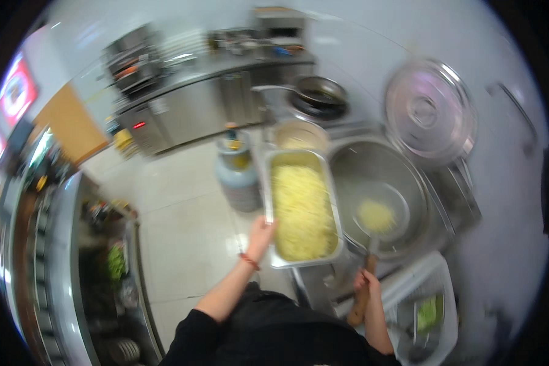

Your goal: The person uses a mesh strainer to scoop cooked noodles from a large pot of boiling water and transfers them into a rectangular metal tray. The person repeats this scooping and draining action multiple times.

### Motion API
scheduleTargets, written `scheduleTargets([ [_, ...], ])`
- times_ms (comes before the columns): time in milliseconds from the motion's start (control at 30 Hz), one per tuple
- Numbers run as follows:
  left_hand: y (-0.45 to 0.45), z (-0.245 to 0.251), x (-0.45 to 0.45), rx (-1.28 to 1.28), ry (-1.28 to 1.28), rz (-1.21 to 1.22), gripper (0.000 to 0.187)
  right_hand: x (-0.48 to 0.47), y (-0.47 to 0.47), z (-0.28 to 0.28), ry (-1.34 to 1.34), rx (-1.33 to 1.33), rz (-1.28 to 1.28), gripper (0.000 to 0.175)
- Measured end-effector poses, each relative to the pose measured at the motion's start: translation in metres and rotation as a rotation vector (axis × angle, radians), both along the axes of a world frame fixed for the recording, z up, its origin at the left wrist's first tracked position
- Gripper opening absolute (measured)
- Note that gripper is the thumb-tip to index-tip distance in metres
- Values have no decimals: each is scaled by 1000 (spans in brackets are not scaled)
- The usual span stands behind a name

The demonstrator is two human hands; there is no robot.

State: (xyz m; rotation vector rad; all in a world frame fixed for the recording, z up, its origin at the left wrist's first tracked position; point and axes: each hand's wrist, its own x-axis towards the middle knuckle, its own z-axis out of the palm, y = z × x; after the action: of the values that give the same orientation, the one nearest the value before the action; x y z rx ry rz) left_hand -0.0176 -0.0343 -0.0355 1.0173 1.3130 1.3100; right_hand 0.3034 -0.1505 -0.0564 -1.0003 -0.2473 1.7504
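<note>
My left hand (261, 235) grips the left rim of a rectangular steel pan (271, 183) filled with pale yellow shreds (302, 210). My right hand (367, 280) is closed around the wooden handle (360, 304) of a strainer or ladle. Its round head (400, 219) is over or inside a large steel pot (379, 158), right of the pan, and bears a small heap of the same-looking shreds (376, 216). Blur hides whether the head touches liquid. A round container (318, 135) with pale contents is just behind the pan.
A frying pan (321, 91) sits on a burner at the back. A large round lid (430, 112) leans against the wall. A gas cylinder (239, 178) stands on the floor at left. A white plastic bin (446, 283) is at lower right. Steel counters (187, 107) line the back.
</note>
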Motion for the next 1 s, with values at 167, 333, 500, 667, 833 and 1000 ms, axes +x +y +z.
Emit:
scheduleTargets([
  [167,-3,16,-2,85,-76,-51,13,-11,-4,5,-24,-105,-199,22],
  [333,-3,23,-1,65,-172,-108,16,-14,-4,10,86,-56,-206,22],
  [500,-4,24,-2,78,-204,-136,17,-10,-2,3,202,-33,-192,24],
  [667,-4,26,-3,61,-186,-145,17,-8,0,1,313,-65,-194,24],
  [833,-4,29,-2,80,-146,-149,18,2,1,21,426,-111,-164,24],
  [1000,-4,25,-1,53,-202,-140,19,-3,-21,29,712,-42,-123,25],
])
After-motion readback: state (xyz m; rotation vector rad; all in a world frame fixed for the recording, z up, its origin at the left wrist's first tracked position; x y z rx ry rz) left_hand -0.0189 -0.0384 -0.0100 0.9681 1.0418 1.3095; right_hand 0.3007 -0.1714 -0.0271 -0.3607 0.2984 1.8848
